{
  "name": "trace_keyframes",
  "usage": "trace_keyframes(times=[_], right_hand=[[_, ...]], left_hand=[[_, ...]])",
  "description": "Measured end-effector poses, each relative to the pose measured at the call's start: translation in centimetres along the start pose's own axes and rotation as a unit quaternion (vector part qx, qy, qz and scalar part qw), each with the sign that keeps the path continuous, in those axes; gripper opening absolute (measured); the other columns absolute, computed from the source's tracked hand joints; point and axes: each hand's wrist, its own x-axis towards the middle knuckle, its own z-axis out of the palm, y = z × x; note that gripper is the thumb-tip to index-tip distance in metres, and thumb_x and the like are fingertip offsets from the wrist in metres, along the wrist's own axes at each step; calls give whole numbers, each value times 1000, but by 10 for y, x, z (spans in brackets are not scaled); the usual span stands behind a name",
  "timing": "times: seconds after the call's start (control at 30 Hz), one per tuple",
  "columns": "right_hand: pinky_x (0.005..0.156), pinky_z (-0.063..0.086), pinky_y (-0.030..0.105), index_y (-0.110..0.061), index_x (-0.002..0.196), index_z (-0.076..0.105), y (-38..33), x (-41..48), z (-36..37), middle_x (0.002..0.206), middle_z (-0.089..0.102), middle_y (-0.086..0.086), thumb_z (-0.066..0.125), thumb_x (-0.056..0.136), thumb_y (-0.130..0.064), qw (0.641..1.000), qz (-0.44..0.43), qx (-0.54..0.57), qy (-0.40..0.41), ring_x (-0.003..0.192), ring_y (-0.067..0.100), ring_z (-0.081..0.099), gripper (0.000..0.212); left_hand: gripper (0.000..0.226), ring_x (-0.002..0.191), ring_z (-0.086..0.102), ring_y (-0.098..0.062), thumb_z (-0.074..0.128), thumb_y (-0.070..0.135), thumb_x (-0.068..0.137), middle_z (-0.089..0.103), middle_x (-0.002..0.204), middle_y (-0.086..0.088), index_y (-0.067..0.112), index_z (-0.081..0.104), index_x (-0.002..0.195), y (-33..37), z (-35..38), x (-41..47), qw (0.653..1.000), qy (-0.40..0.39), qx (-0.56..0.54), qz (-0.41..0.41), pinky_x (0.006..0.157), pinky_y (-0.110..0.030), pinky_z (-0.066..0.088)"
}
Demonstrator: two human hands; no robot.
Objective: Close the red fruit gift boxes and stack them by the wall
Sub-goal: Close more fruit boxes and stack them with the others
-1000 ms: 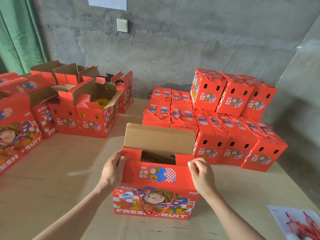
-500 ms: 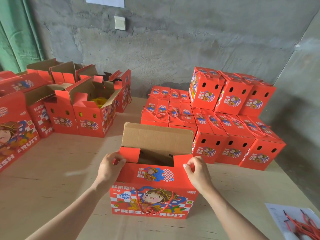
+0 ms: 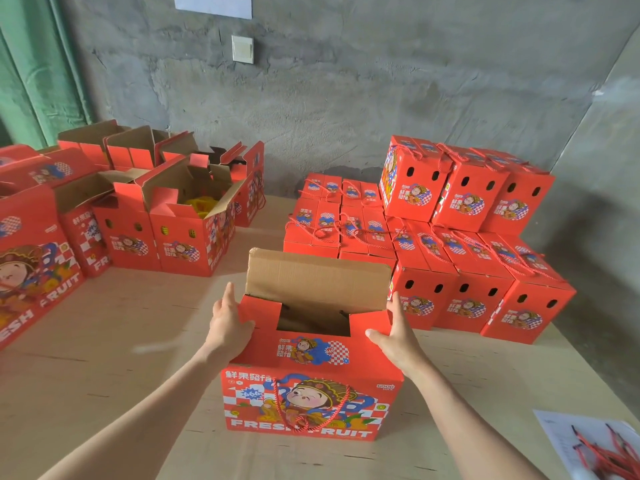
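A red fruit gift box (image 3: 311,393) stands on the table in front of me, top open, its brown rear flap (image 3: 317,280) upright and its notched front flap raised. My left hand (image 3: 228,323) lies flat against the box's upper left corner, fingers straight up along the side, thumb on the front flap. My right hand (image 3: 394,336) presses the upper right corner the same way, thumb on the front. A red rope handle hangs down the printed front. Closed red boxes (image 3: 460,271) are stacked two layers high by the wall at right.
Several open red boxes (image 3: 180,233) stand at the back left, one showing yellow contents. A large red box (image 3: 31,265) sits at the far left edge. A sheet of paper with loose red rope handles (image 3: 602,452) lies at the near right. The table edge runs along the right.
Both hands have slid from pinching the front flap's tabs outward to the box's upper side corners. The box has not moved on the table.
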Motion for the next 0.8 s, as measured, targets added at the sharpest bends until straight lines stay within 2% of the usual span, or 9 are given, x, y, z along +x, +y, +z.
trace_keyframes(times=[0.1,0.17,0.23,0.3,0.43,0.57,0.63,0.7,0.8], right_hand=[[107,26,28,-26,148,21,0,-4,-1,143,32,-6,74,80,-8,996,-69,10,57,136,15,29,88],[104,31,28,-29,126,43,0,-4,-1,131,43,-9,80,75,-12,994,-93,11,62,129,17,38,64],[99,36,28,-31,106,49,0,-6,0,120,50,-8,83,72,-25,995,-79,24,61,120,16,46,49],[98,33,27,-31,101,51,0,-8,0,120,52,-10,82,70,-41,994,-74,41,63,118,12,46,45],[104,31,32,-28,106,54,1,-11,-1,138,48,-5,62,66,-59,996,-63,48,45,126,11,41,51],[105,31,31,-28,101,55,10,-10,-9,143,44,-5,69,76,-42,995,-98,-20,8,132,13,39,32],[102,28,27,-30,108,55,16,-5,-15,139,42,-9,68,86,-30,988,-130,-86,-20,133,12,37,26],[99,28,24,-33,121,54,17,-1,-21,134,35,-16,61,92,-31,974,-155,-153,-58,132,7,33,30],[96,35,24,-44,133,48,13,4,-25,139,30,-14,52,96,-39,962,-156,-209,-86,126,1,32,38]], left_hand=[[96,134,25,-39,53,-8,79,23,148,-19,14,-5,152,1,5,-9,991,69,67,93,109,-49,25],[97,141,16,-34,51,-14,73,16,156,-15,11,-1,151,2,5,-14,978,104,79,163,114,-47,19],[93,144,14,-31,58,-12,73,18,157,-11,12,14,151,0,5,-17,966,116,83,216,116,-47,17],[75,143,20,-31,71,6,77,28,154,-10,15,38,144,-4,5,-19,958,100,113,245,115,-48,19],[66,135,35,-28,66,56,78,46,140,-6,15,56,129,-6,7,-20,957,83,159,228,112,-46,25],[53,125,41,-23,67,51,81,55,130,-3,15,59,119,-5,9,-17,956,83,176,218,105,-41,33],[55,131,34,-22,66,55,79,47,139,-2,20,55,119,-6,8,-13,956,55,206,200,108,-42,27],[56,143,17,-20,61,60,80,32,151,-1,24,47,120,-4,5,-5,954,-2,243,176,115,-43,10],[54,145,12,-18,60,64,78,41,137,1,25,39,108,6,-2,13,941,-87,289,155,116,-51,-4]])
